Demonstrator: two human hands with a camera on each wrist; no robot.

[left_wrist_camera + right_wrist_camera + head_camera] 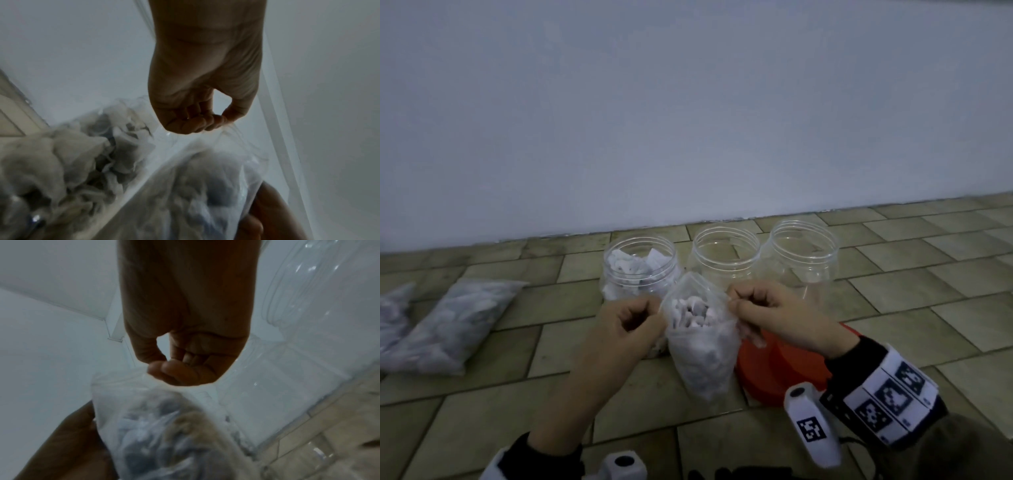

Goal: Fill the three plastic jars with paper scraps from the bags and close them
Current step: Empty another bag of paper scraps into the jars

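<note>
Three clear plastic jars stand open in a row near the wall. The left jar [639, 270] holds paper scraps; the middle jar [726, 253] and right jar [803, 255] look empty. In front of them I hold up a clear bag of paper scraps [700, 346], its mouth pulled open. My left hand [631, 317] pinches the bag's left edge and my right hand [755, 306] pinches its right edge. The wrist views show each pinch close up: left hand [205, 120] on the bag [205, 186], right hand [180, 368] on the bag [156, 426].
Orange jar lids [787, 366] lie on the tiled floor under my right wrist. Two more full bags of scraps [453, 322] lie at the left. A pale wall [688, 120] runs just behind the jars.
</note>
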